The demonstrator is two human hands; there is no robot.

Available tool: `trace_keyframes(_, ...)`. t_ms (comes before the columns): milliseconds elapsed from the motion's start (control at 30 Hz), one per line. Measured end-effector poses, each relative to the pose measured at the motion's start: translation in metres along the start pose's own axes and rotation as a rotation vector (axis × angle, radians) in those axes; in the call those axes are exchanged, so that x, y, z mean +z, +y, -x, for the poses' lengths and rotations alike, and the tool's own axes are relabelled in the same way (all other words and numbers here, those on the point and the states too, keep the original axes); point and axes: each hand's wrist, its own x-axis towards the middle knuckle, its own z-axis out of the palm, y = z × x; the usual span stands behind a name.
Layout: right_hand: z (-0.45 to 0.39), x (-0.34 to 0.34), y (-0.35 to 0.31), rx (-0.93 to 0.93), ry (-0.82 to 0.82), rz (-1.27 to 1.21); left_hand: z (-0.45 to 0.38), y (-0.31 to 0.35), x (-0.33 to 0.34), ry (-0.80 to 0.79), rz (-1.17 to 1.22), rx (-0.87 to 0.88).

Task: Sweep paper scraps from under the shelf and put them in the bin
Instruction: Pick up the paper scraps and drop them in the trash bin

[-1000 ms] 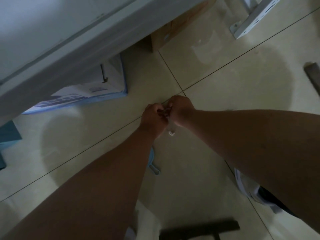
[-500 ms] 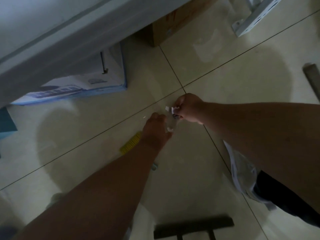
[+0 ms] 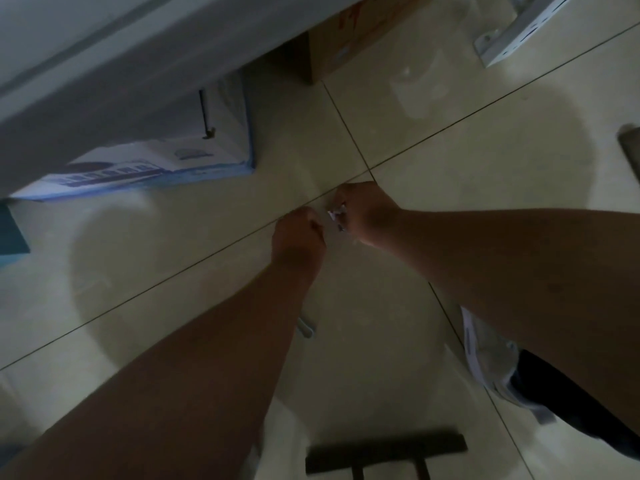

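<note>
The head view looks down at two bare arms that reach out over a pale tiled floor (image 3: 485, 143). The picture is dim.

The right hand (image 3: 367, 213) has its fingers curled in. It pinches a small bunch of white paper scraps (image 3: 336, 216) at its fingertips. I cannot count the scraps, they are too small and blurry. They sit on the side of the right hand that faces the other hand.

The left hand (image 3: 299, 233) is just beside the right hand, a little nearer to the person. Its fingers are curled too. I cannot tell if it holds anything. The two hands are close but there is a small gap between them. Both are low over the spot where two floor lines cross.

Past the hands, on the far side, is one grey shelf (image 3: 104, 81). Under it lie one white and blue box (image 3: 166, 168) and one brown box (image 3: 349, 39). Far off past the right hand stands one white metal bracket (image 3: 519, 32).

Under the left arm, one small light blue thing (image 3: 306, 329) peeks out; I cannot tell what it is. Near the person, behind both hands, lies one dark flat bar with two stems (image 3: 384, 448). Under the right arm I see one light shoe (image 3: 485, 362) and a dark trouser leg (image 3: 571, 410).
</note>
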Motion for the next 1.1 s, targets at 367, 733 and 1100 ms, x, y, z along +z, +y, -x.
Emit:
trace_keyframes(367,-0.004,0.019,-0.013,0.109,0.024,0.015,-0.001,0.007,-0.004,-0.063,0.284,-0.162)
trace_keyframes(733,-0.006,0.000,0.002,0.168,-0.082,-0.235,-0.004,0.003,0.000,-0.111,0.425,-0.240)
trace_keyframes(1100,-0.006,-0.011,-0.018,0.149,-0.217,-0.613,0.014,-0.003,-0.027,-0.133,0.903,-0.464)
